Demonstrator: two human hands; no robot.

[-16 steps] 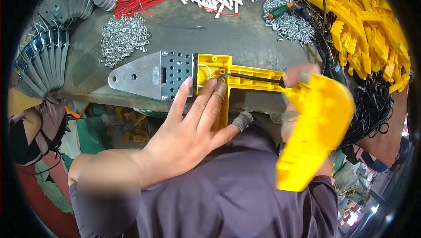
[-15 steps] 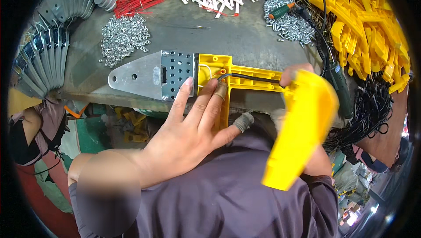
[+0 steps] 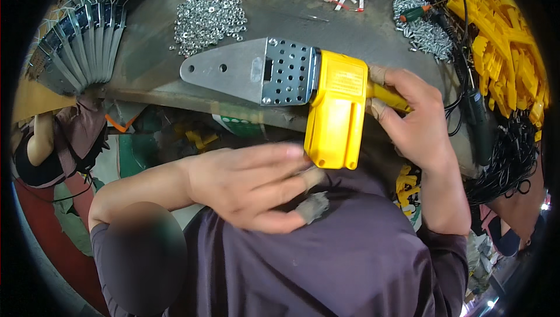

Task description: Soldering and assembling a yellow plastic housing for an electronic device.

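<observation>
I've just set the yellow cover onto the yellow tool (image 3: pixel 335 112) at the table's near edge, right hand (image 3: pixel 417 124) gripping its handle, left hand (image 3: pixel 251 185) drawn back, loosely open, empty.

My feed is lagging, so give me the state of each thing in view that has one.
Yellow plastic tool housing: cover on, closed, lying on the bench.
Perforated grey metal plate: seated in the housing's front end.
Right hand: gripping the housing's handle.
Left hand: off the tool, empty.
Green-handled screwdriver: lying unused.
</observation>
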